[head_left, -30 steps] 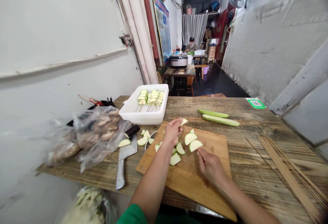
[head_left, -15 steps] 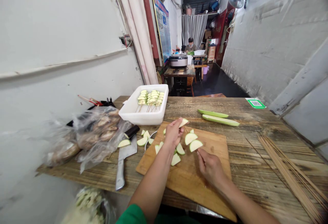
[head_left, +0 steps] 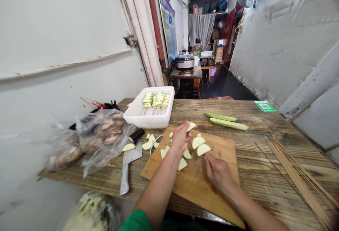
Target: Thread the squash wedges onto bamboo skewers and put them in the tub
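Note:
My left hand [head_left: 180, 137] pinches a pale green vegetable slice [head_left: 191, 126] above the wooden cutting board [head_left: 209, 185]. My right hand [head_left: 218, 172] is closed on the near end of a thin bamboo skewer that carries two slices [head_left: 200, 145]. Loose slices [head_left: 182, 158] lie on the board below my left hand. More cut slices [head_left: 147, 144] rest on the table beside a cleaver [head_left: 128, 164].
A white tray [head_left: 143, 119] holds several finished skewers at the back left. Two long green vegetable strips [head_left: 227, 122] lie behind the board. A bundle of bare skewers [head_left: 299, 180] lies at right. Plastic bags of mushrooms [head_left: 92, 139] sit at left. A person sits far down the corridor.
My left hand with its slice has shifted slightly right, toward the skewer tip. My right hand has barely moved.

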The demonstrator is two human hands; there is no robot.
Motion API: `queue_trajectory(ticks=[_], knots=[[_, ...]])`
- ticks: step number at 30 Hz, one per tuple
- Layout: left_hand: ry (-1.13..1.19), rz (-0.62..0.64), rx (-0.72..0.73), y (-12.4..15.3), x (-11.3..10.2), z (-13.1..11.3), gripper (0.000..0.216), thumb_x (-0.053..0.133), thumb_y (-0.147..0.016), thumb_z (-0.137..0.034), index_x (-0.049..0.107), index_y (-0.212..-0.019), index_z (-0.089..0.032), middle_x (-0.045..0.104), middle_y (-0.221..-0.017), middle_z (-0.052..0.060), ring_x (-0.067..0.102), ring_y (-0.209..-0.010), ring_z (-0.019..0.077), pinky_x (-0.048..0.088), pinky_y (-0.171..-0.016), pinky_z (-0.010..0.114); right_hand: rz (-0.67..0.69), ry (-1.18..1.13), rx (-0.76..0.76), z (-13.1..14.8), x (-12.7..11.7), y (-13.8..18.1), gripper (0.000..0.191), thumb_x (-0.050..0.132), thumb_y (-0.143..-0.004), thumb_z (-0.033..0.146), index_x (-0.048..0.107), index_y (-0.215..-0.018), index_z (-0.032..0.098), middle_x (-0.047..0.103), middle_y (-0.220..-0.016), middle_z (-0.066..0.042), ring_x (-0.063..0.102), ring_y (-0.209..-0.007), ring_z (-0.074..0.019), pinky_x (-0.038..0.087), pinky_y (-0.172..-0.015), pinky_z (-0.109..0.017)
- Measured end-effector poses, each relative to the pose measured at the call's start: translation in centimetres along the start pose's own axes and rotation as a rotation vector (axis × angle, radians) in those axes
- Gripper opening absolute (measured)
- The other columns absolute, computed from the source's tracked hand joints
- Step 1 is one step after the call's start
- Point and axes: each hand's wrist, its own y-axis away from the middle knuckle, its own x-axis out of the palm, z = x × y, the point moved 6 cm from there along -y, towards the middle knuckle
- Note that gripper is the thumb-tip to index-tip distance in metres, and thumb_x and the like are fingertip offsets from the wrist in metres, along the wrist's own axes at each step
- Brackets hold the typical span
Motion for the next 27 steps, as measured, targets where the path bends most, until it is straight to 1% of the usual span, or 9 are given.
queue_trajectory(ticks=[6,9,12,14,15,17,20,23,27], knots=[[-0.032,0.005,0.000,0.0,0.0,0.2,0.027,0.065,-0.064,-0.032,0.058,-0.076,-0.009,0.065,-0.078,0.010,0.039,-0.037,0.0008,0.011,-0.031,0.015,-0.009,-0.030,0.008,0.0,0.0,0.0,0.025,0.036,-0.086,0.018,0.060,-0.088,0.011,0.060,-0.057,-0.004,0.053,-0.044,-0.0106,0.037,-0.047,-0.018],[0.008,0.008,0.007,-0.2,0.0,0.2,0.033,0.062,-0.068,-0.036,0.060,-0.087,-0.009,0.065,-0.085,0.011,0.046,-0.042,0.0029,0.026,-0.034,0.015,-0.013,-0.100,0.018,0.0,-0.2,-0.4,0.024,0.036,-0.086,0.018,0.059,-0.086,0.012,0.057,-0.055,-0.003,0.051,-0.045,-0.0106,0.036,-0.048,-0.019],[0.188,0.149,-0.076,-0.3,0.7,0.3,0.038,0.053,-0.076,-0.040,0.056,-0.105,-0.015,0.062,-0.103,0.011,0.061,-0.067,0.0123,0.047,-0.056,0.023,0.024,-0.220,0.030,0.1,-0.1,-0.7,0.024,0.036,-0.086,0.019,0.058,-0.078,0.014,0.054,-0.054,-0.001,0.048,-0.045,-0.0100,0.035,-0.048,-0.019],[0.307,0.254,-0.124,-0.2,1.3,0.1,0.036,0.048,-0.080,-0.039,0.054,-0.107,-0.016,0.059,-0.108,0.011,0.061,-0.085,0.0181,0.050,-0.071,0.031,0.056,-0.275,0.050,0.0,0.0,-0.8,0.025,0.036,-0.086,0.020,0.057,-0.074,0.015,0.052,-0.053,0.000,0.046,-0.044,-0.0098,0.034,-0.046,-0.019],[0.344,0.274,-0.125,-0.2,1.4,0.0,0.035,0.046,-0.081,-0.039,0.055,-0.105,-0.015,0.060,-0.106,0.012,0.060,-0.089,0.0191,0.049,-0.075,0.033,0.069,-0.290,0.061,0.0,0.1,-0.8,0.025,0.036,-0.086,0.020,0.057,-0.074,0.015,0.051,-0.052,0.000,0.045,-0.044,-0.0099,0.034,-0.046,-0.019],[0.382,0.252,-0.107,-0.4,1.4,-0.1,0.035,0.044,-0.082,-0.039,0.057,-0.098,-0.011,0.062,-0.095,0.012,0.061,-0.086,0.0185,0.049,-0.078,0.032,0.085,-0.304,0.072,0.0,0.2,-0.8,0.025,0.036,-0.086,0.021,0.057,-0.075,0.015,0.051,-0.053,0.000,0.046,-0.045,-0.0101,0.034,-0.047,-0.019],[0.428,0.137,-0.067,-0.7,1.0,0.2,0.033,0.042,-0.084,-0.036,0.058,-0.085,-0.008,0.062,-0.079,0.010,0.061,-0.077,0.0150,0.049,-0.077,0.028,0.074,-0.293,0.068,0.1,0.3,-0.6,0.024,0.036,-0.086,0.020,0.057,-0.077,0.014,0.053,-0.055,-0.001,0.047,-0.046,-0.0102,0.035,-0.049,-0.020],[0.461,0.048,-0.047,-0.7,0.7,0.6,0.033,0.039,-0.085,-0.033,0.057,-0.077,-0.007,0.061,-0.073,0.010,0.061,-0.072,0.0136,0.050,-0.076,0.027,0.050,-0.272,0.043,0.3,0.3,-0.5,0.024,0.036,-0.086,0.019,0.058,-0.077,0.013,0.054,-0.055,-0.001,0.048,-0.046,-0.0104,0.035,-0.049,-0.020],[0.434,0.045,-0.064,-0.6,0.7,0.9,0.031,0.040,-0.084,-0.032,0.057,-0.074,-0.008,0.060,-0.070,0.010,0.061,-0.069,0.0140,0.051,-0.073,0.029,0.014,-0.271,-0.006,0.6,0.1,-0.4,0.023,0.037,-0.085,0.016,0.059,-0.083,0.013,0.058,-0.060,-0.004,0.051,-0.049,-0.0113,0.038,-0.051,-0.020]])
